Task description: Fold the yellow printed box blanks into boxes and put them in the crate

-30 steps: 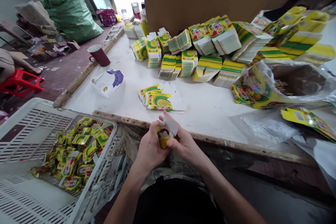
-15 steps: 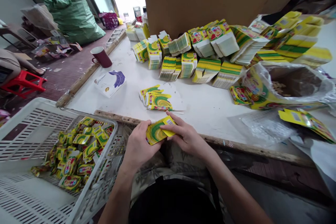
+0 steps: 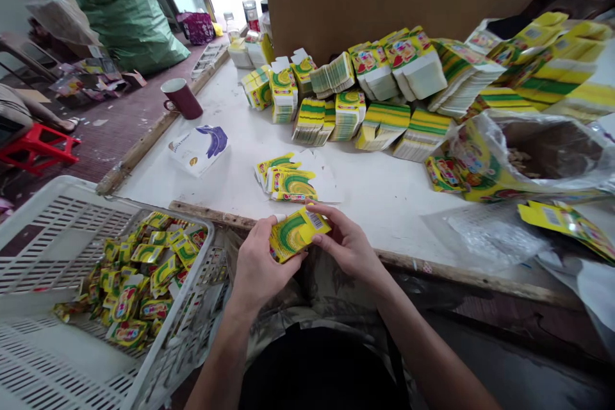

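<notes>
A small yellow and green cardboard box (image 3: 291, 234) is between my hands just over the table's front edge. My left hand (image 3: 259, 266) grips its left part, fingers behind and thumb along the lower edge. At the other end, my right hand (image 3: 346, 241) pinches the flap with the barcode (image 3: 315, 220) between thumb and forefinger. Just beyond lies a loose pile of flat cartons (image 3: 291, 180) in the same print. Down to the left, a white plastic basket (image 3: 175, 307) contains many small yellow packets (image 3: 139, 282).
Rows of stacked flat cartons (image 3: 375, 128) line the back of the white table. A plastic-lined box (image 3: 485, 160) stands at the right, near a clear plastic bag (image 3: 500, 237). A maroon mug (image 3: 185, 101) and a white glove box (image 3: 199, 148) are on the left.
The barcode flap, earlier folded toward the box with my right fingers over it, now extends outward to the right. My right thumb and forefinger have shifted to its outer end.
</notes>
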Demonstrator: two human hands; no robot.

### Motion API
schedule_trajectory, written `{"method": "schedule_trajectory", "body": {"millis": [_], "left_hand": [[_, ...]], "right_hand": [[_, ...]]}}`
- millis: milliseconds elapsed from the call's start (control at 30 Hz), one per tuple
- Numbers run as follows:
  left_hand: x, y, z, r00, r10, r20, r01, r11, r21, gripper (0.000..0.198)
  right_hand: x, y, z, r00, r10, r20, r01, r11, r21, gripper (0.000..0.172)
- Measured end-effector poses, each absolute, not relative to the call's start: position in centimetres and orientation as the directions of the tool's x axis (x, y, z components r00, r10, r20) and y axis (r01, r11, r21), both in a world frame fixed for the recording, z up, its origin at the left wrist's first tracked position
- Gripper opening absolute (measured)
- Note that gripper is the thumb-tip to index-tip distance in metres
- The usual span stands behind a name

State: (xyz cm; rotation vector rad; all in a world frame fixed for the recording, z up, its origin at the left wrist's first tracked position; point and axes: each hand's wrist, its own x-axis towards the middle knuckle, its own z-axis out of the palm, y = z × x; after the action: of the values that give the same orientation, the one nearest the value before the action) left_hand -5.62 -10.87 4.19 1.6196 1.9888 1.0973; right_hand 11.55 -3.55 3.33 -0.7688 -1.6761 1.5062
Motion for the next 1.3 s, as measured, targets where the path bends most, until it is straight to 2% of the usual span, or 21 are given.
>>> {"method": "schedule_trajectory", "body": {"millis": [67,100,167,233,267,333,467,600,700,833,967,1067,1133,1233,1300], "left_hand": [[-5.1,-10.8,3.6,-0.379,0.913,0.151,0.564,0.098,0.82,0.064],[-5.0,-10.7,3.4,-0.452,0.881,0.138,0.451,0.093,0.888,0.063],[-5.6,-10.8,3.2,-0.64,0.755,0.142,0.18,-0.032,0.983,0.057],[-7.3,-11.1,3.1,-0.817,0.552,0.163,0.023,-0.251,0.968,0.053],[-8.3,-11.4,3.1,-0.868,0.466,0.169,0.01,-0.325,0.946,0.054],[-10.4,-11.9,3.2,-0.923,0.374,0.093,-0.079,-0.421,0.904,0.056],[-11.7,-12.1,3.2,-0.906,0.399,-0.143,-0.292,-0.343,0.893,0.045],[-8.9,-10.8,3.1,-0.872,0.464,-0.158,-0.339,-0.337,0.878,0.041],[-6.5,-10.1,3.0,-0.796,0.588,-0.145,-0.396,-0.323,0.86,0.042],[-4.7,-10.1,2.4,-0.671,0.726,-0.152,-0.455,-0.241,0.857,0.043],[-3.4,-9.9,2.4,-0.599,0.795,-0.099,-0.488,-0.265,0.831,0.045],[-2.6,-9.5,3.8,-0.578,0.812,-0.076,-0.529,-0.302,0.793,0.042],[-2.4,-9.2,5.2,-0.583,0.807,-0.098,-0.579,-0.328,0.746,0.04],[-2.5,-8.7,6.4,-0.649,0.747,-0.145,-0.611,-0.398,0.684,0.039],[-2.7,-8.6,6.4,-0.695,0.696,-0.183,-0.587,-0.401,0.703,0.043]], "right_hand": [[10.9,-3.6,3.1,-0.523,0.842,0.132,-0.041,0.13,-0.991,0.05],[10.6,-3.4,3.0,-0.525,0.84,0.137,-0.032,0.141,-0.989,0.057],[10.1,-2.4,2.7,-0.513,0.849,0.126,0.093,0.201,-0.975,0.06],[9.8,-0.8,2.3,-0.453,0.886,0.105,0.323,0.272,-0.907,0.042],[9.6,0.1,2.0,-0.41,0.907,0.098,0.435,0.289,-0.853,0.031],[9.2,1.7,1.6,-0.335,0.937,0.096,0.571,0.283,-0.77,0.022],[8.1,3.0,1.0,-0.284,0.955,0.086,0.69,0.266,-0.674,0.026],[7.7,2.5,1.1,-0.277,0.957,0.09,0.73,0.271,-0.628,0.028],[8.0,2.5,1.2,-0.286,0.954,0.087,0.714,0.273,-0.644,0.029],[8.7,2.3,1.6,-0.314,0.947,0.071,0.636,0.265,-0.725,0.025],[9.1,-0.3,3.4,-0.471,0.882,0.037,0.406,0.253,-0.878,0.02],[8.8,-3.4,4.8,-0.651,0.755,-0.072,0.203,0.081,-0.976,0.02],[8.3,-5.2,5.4,-0.693,0.714,-0.098,0.102,-0.038,-0.994,0.022],[7.6,-6.9,5.6,-0.662,0.748,-0.051,0.007,-0.061,-0.998,0.027],[7.4,-7.1,5.3,-0.624,0.781,-0.042,0.016,-0.042,-0.999,0.032]]}}
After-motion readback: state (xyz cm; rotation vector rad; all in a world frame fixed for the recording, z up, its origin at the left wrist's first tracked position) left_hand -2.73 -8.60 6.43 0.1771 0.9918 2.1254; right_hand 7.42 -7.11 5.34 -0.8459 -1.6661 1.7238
